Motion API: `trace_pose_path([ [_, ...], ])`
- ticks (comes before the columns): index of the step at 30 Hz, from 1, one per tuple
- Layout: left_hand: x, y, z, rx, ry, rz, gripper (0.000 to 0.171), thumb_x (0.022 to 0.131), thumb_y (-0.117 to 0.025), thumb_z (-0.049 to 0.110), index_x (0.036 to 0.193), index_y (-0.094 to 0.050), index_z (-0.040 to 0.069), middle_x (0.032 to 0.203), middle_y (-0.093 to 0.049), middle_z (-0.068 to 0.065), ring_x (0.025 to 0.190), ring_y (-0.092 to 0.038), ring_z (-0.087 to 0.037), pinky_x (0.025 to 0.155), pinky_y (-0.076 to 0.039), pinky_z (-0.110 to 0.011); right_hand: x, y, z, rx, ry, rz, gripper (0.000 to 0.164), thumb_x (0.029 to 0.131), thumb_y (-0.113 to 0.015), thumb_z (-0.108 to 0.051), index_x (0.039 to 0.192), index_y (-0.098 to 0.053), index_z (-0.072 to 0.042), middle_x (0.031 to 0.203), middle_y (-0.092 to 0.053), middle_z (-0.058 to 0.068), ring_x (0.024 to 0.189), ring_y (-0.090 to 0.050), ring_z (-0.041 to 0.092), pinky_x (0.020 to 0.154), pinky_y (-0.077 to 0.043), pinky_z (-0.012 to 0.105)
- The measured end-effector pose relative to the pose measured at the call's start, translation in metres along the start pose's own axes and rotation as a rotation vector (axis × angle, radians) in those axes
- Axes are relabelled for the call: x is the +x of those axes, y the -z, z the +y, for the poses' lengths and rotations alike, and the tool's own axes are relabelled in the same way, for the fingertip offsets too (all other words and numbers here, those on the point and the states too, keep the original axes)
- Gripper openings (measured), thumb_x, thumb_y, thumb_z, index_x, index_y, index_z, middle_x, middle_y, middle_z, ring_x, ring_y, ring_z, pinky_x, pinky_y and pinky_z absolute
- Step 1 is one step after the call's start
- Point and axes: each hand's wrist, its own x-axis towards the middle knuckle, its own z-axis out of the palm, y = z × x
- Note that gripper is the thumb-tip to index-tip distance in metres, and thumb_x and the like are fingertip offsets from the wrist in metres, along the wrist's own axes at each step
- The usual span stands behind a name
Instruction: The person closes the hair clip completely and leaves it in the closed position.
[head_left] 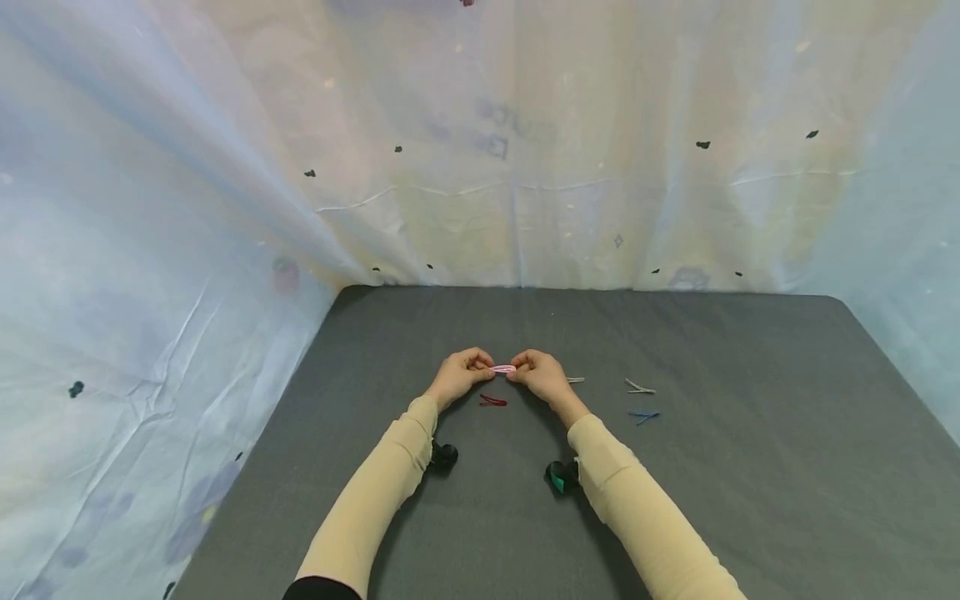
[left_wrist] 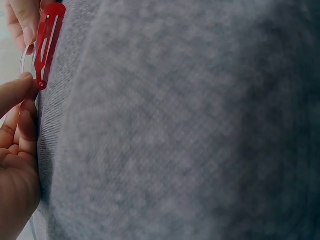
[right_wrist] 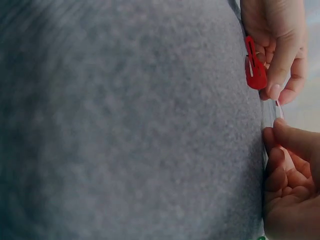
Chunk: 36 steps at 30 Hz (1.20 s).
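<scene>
Between both hands, a pink snap hair clip (head_left: 503, 369) is held level just over the grey table. My left hand (head_left: 459, 375) pinches its left end between thumb and fingers. At the other end, the thumb and fingers of my right hand (head_left: 542, 375) pinch it too. In both wrist views the clip appears only as a thin pale edge between the fingertips. A red snap hair clip (head_left: 492, 401) lies on the table just nearer than the hands, its two arms spread apart; it shows larger in the left wrist view (left_wrist: 50, 45).
To the right on the grey table (head_left: 750, 467) lie a whitish hair clip (head_left: 640, 387) and a blue one (head_left: 643, 416). Another pale clip (head_left: 576, 380) is partly hidden behind the right hand. Patterned curtains (head_left: 517, 167) hang along the table's back and sides.
</scene>
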Motion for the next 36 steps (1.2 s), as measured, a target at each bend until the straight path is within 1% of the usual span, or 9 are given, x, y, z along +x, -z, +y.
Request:
trace_pose_path([
  [5, 0.001, -0.001, -0.001, 0.04, -0.014, 0.011, 0.011, 0.083, -0.07, 0.022, 0.091, -0.068, 0.016, 0.081, -0.065, -0.002, 0.069, -0.054, -0.01, 0.066, -0.043, -0.024, -0.001, -0.001, -0.003, -0.032, 0.007, 0.026, 0.018, 0.083, -0.069, -0.014, 0.097, -0.065, -0.005, 0.084, -0.068, 0.009, 0.07, -0.055, 0.012, 0.06, -0.039, 0.021],
  [12, 0.001, -0.003, 0.005, 0.12, -0.061, 0.033, 0.008, 0.083, -0.07, 0.018, 0.089, -0.069, 0.012, 0.075, -0.063, -0.003, 0.064, -0.052, -0.01, 0.061, -0.042, -0.024, -0.004, -0.004, -0.004, -0.252, 0.094, 0.104, 0.015, 0.085, -0.067, -0.019, 0.092, -0.067, -0.005, 0.079, -0.061, 0.008, 0.065, -0.049, 0.016, 0.057, -0.035, 0.024],
  [15, 0.001, -0.004, 0.006, 0.137, -0.063, 0.036, 0.007, 0.083, -0.07, 0.016, 0.088, -0.069, 0.011, 0.072, -0.061, -0.003, 0.062, -0.05, -0.009, 0.06, -0.04, -0.023, -0.004, -0.005, -0.004, -0.3, 0.115, 0.118, 0.016, 0.085, -0.068, -0.019, 0.094, -0.067, -0.005, 0.077, -0.057, 0.008, 0.066, -0.046, 0.017, 0.058, -0.033, 0.025],
  [18, 0.001, -0.004, 0.006, 0.15, -0.056, 0.044, 0.007, 0.083, -0.07, 0.016, 0.088, -0.069, 0.011, 0.071, -0.06, -0.001, 0.061, -0.049, -0.009, 0.058, -0.04, -0.022, -0.004, -0.006, -0.003, -0.32, 0.124, 0.122, 0.019, 0.085, -0.068, -0.019, 0.097, -0.066, -0.006, 0.075, -0.054, 0.006, 0.066, -0.044, 0.017, 0.058, -0.031, 0.025],
  [21, 0.0, -0.005, 0.007, 0.162, -0.054, 0.05, 0.007, 0.083, -0.069, 0.016, 0.089, -0.069, 0.011, 0.07, -0.059, -0.001, 0.06, -0.048, -0.009, 0.057, -0.039, -0.023, -0.004, -0.007, -0.003, -0.32, 0.133, 0.12, 0.018, 0.085, -0.067, -0.019, 0.098, -0.067, -0.006, 0.075, -0.053, 0.006, 0.066, -0.044, 0.016, 0.058, -0.031, 0.025],
  [25, 0.001, -0.005, 0.007, 0.177, -0.063, 0.053, 0.009, 0.085, -0.068, 0.017, 0.093, -0.068, 0.012, 0.071, -0.059, -0.002, 0.06, -0.048, -0.01, 0.057, -0.038, -0.023, -0.003, -0.007, -0.004, -0.307, 0.14, 0.122, 0.017, 0.086, -0.065, -0.017, 0.098, -0.067, -0.005, 0.076, -0.055, 0.008, 0.067, -0.044, 0.018, 0.058, -0.032, 0.026],
  [31, 0.002, -0.002, 0.003, 0.142, -0.011, 0.077, 0.017, 0.085, -0.068, 0.018, 0.101, -0.065, 0.013, 0.076, -0.062, -0.003, 0.063, -0.051, -0.01, 0.06, -0.041, -0.023, -0.004, -0.004, -0.011, -0.259, 0.102, 0.085, 0.02, 0.088, -0.063, -0.018, 0.102, -0.065, -0.004, 0.084, -0.062, 0.012, 0.069, -0.051, 0.019, 0.06, -0.037, 0.026],
  [34, 0.002, 0.001, 0.008, 0.136, -0.003, 0.085, 0.018, 0.085, -0.068, 0.02, 0.102, -0.065, 0.012, 0.078, -0.062, -0.003, 0.065, -0.051, -0.012, 0.061, -0.041, -0.023, -0.005, 0.0, -0.016, -0.205, 0.09, 0.063, 0.021, 0.089, -0.062, -0.018, 0.103, -0.064, -0.004, 0.089, -0.065, 0.012, 0.071, -0.057, 0.018, 0.06, -0.041, 0.026],
  [36, 0.002, 0.002, 0.015, 0.138, -0.004, 0.09, 0.019, 0.085, -0.067, 0.02, 0.102, -0.064, 0.012, 0.078, -0.062, -0.004, 0.065, -0.052, -0.012, 0.06, -0.041, -0.024, -0.007, 0.005, -0.019, -0.171, 0.09, 0.054, 0.021, 0.09, -0.061, -0.019, 0.105, -0.063, -0.004, 0.091, -0.066, 0.012, 0.073, -0.06, 0.018, 0.06, -0.044, 0.025],
])
